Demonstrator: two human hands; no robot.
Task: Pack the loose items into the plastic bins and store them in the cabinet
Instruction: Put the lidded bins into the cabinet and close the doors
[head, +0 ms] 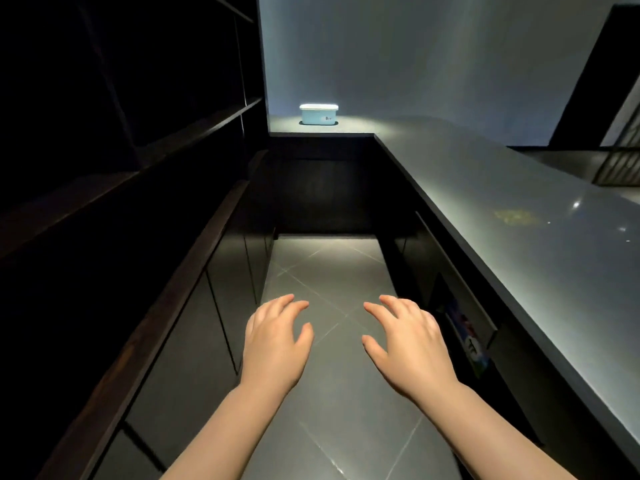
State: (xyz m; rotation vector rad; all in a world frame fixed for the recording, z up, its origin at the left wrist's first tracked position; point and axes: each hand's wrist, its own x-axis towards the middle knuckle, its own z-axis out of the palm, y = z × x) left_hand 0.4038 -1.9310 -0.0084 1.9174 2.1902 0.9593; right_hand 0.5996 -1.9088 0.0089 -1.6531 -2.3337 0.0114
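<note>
A light blue plastic bin [319, 114] with a white lid stands on the far end of the grey countertop [485, 202], under a bright light. My left hand [277, 336] and my right hand [405, 337] are stretched out in front of me over the tiled floor, palms down, fingers spread, holding nothing. Both hands are far from the bin. Dark cabinet doors [207, 306] line the left side below a wooden ledge. No loose items are in view.
A narrow aisle of grey floor tiles [325, 271] runs between the left cabinets and the right counter. Dark shelves [138, 98] rise on the left. A recess in the counter's side holds a colourful item [467, 337]. A dark doorway [602, 81] is at the far right.
</note>
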